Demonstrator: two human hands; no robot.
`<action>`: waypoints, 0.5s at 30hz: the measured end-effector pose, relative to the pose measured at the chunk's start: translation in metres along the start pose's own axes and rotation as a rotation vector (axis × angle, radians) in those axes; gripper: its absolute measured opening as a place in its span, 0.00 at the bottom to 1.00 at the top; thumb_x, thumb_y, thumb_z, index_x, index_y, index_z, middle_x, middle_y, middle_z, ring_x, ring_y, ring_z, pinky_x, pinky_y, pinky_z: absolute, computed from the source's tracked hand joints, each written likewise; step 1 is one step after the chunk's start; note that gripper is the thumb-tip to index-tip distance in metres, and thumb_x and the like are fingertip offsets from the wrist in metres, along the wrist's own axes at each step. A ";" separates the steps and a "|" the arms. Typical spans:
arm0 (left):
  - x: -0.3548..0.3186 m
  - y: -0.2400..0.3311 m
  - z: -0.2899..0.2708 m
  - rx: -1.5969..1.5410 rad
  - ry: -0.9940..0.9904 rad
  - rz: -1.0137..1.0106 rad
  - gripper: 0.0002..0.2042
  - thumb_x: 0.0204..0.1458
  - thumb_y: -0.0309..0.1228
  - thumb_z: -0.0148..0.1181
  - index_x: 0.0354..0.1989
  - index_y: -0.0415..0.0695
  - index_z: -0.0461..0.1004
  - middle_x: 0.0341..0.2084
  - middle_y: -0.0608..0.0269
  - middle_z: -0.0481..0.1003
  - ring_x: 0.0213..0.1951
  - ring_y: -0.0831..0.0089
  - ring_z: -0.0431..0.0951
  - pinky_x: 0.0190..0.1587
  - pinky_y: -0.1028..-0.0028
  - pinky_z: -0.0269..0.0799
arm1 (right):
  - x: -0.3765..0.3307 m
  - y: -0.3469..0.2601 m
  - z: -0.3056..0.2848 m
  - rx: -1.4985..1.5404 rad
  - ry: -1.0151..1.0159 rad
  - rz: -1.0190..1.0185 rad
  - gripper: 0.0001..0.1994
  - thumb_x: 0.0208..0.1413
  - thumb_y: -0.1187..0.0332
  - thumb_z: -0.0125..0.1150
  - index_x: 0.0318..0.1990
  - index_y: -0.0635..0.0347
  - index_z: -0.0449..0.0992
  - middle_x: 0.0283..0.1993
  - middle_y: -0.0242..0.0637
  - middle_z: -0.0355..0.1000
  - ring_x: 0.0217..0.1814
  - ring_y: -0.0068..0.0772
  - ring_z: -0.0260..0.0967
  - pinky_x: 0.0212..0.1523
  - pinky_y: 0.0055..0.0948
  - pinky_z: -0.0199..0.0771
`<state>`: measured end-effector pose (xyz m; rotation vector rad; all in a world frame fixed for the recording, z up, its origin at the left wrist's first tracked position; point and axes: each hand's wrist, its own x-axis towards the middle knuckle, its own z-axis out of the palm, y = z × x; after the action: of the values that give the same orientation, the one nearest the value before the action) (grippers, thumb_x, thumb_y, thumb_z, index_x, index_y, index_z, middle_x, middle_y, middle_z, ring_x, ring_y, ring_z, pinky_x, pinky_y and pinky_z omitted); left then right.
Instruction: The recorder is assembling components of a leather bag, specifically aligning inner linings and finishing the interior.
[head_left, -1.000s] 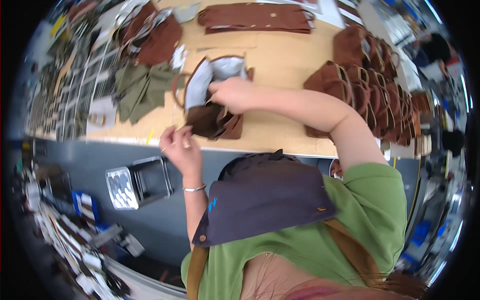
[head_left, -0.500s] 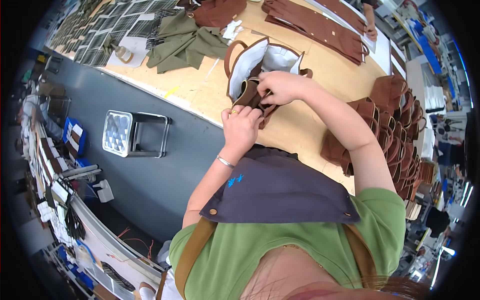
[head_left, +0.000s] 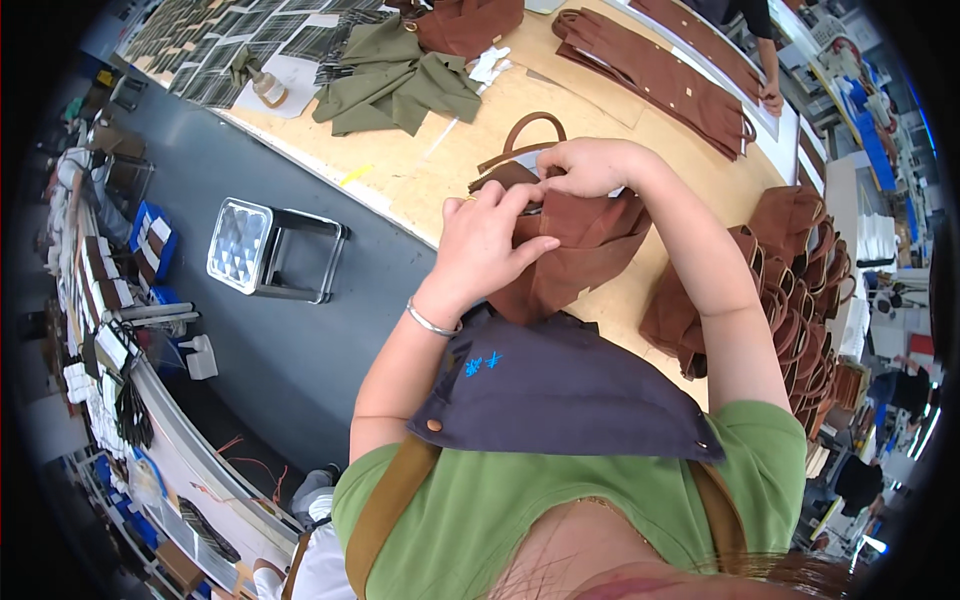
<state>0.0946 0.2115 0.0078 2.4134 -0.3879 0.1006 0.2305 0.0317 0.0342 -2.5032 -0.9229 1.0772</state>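
A brown fabric bag (head_left: 580, 245) with a curved brown handle (head_left: 520, 135) lies at the near edge of the wooden table (head_left: 420, 180). My left hand (head_left: 490, 240) presses and pinches the bag's upper edge from the left. My right hand (head_left: 585, 165) grips the same edge just beyond it, fingers curled over the fabric. Both hands touch each other over the bag. A silver bracelet (head_left: 430, 320) sits on my left wrist.
A stack of brown bags (head_left: 790, 290) stands at the right. Olive green cloth (head_left: 400, 85) and long brown fabric pieces (head_left: 660, 65) lie farther back. Another person's hand (head_left: 770, 95) rests at the far edge. A metal stool (head_left: 265, 250) stands on the grey floor, left.
The view has shifted, so the bag now sits nearer the middle. The bag's white lining no longer shows; the brown fabric is folded shut under both hands, which have closed together on its edge.
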 end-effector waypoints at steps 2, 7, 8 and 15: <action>0.000 -0.002 0.010 -0.006 0.024 0.011 0.17 0.44 0.37 0.74 0.42 0.53 0.78 0.35 0.68 0.70 0.38 0.68 0.73 0.46 0.67 0.58 | 0.001 0.002 0.001 -0.025 0.021 -0.111 0.12 0.61 0.61 0.59 0.40 0.62 0.74 0.36 0.45 0.77 0.36 0.39 0.77 0.36 0.37 0.75; 0.008 0.002 0.018 -0.159 0.172 0.466 0.12 0.42 0.36 0.73 0.34 0.54 0.78 0.34 0.71 0.68 0.40 0.70 0.70 0.48 0.66 0.54 | -0.004 0.004 -0.002 0.136 0.198 0.205 0.12 0.63 0.62 0.59 0.40 0.64 0.74 0.33 0.41 0.76 0.21 0.29 0.76 0.25 0.30 0.75; 0.007 0.004 0.019 -0.131 0.113 0.470 0.09 0.44 0.36 0.72 0.32 0.55 0.78 0.31 0.72 0.68 0.38 0.71 0.70 0.47 0.67 0.54 | -0.011 0.001 -0.001 0.187 0.229 0.178 0.12 0.63 0.61 0.58 0.42 0.63 0.74 0.34 0.41 0.77 0.23 0.31 0.78 0.27 0.31 0.76; 0.021 0.003 0.015 0.026 0.303 0.314 0.07 0.46 0.36 0.70 0.32 0.54 0.79 0.25 0.71 0.67 0.32 0.71 0.69 0.41 0.67 0.53 | -0.031 0.018 0.002 0.121 0.266 -0.253 0.15 0.64 0.56 0.58 0.40 0.60 0.76 0.35 0.42 0.76 0.36 0.38 0.72 0.42 0.33 0.72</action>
<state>0.1135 0.1944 0.0020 2.2962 -0.6207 0.6046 0.2212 -0.0015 0.0419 -2.2845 -1.0259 0.6806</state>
